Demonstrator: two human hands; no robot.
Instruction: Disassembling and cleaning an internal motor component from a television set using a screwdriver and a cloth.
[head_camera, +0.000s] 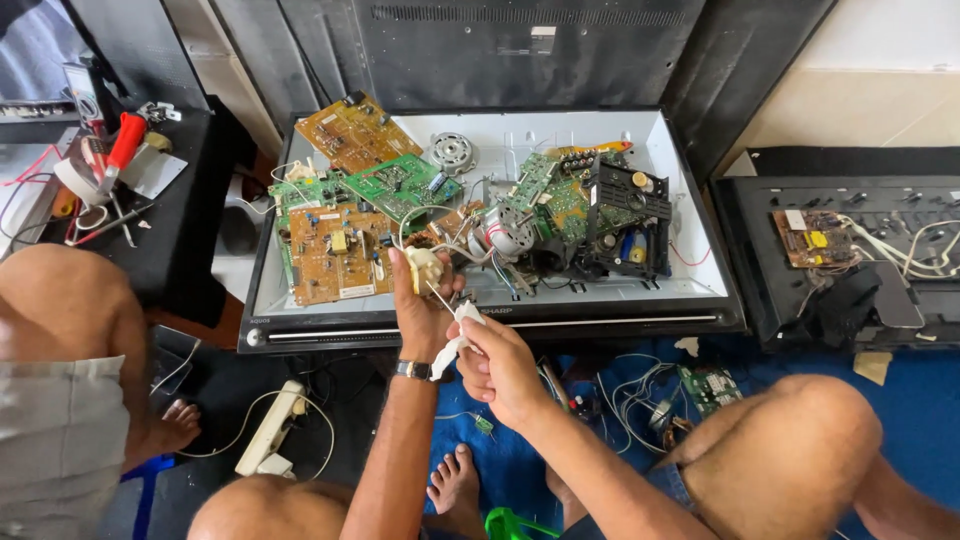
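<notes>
Near the front edge of the open tray-like panel (700, 290), the left hand (420, 305) has its fingers closed around a small cream part (424, 264); just right, the right hand (497, 362) pinches a white-handled tool (452, 345), tip touching that part.

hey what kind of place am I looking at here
Likely an informal electronics repair spot on a floor: loose circuit boards piled in an opened flat screen shell, a red-handled tool nearby, a power strip below.
</notes>
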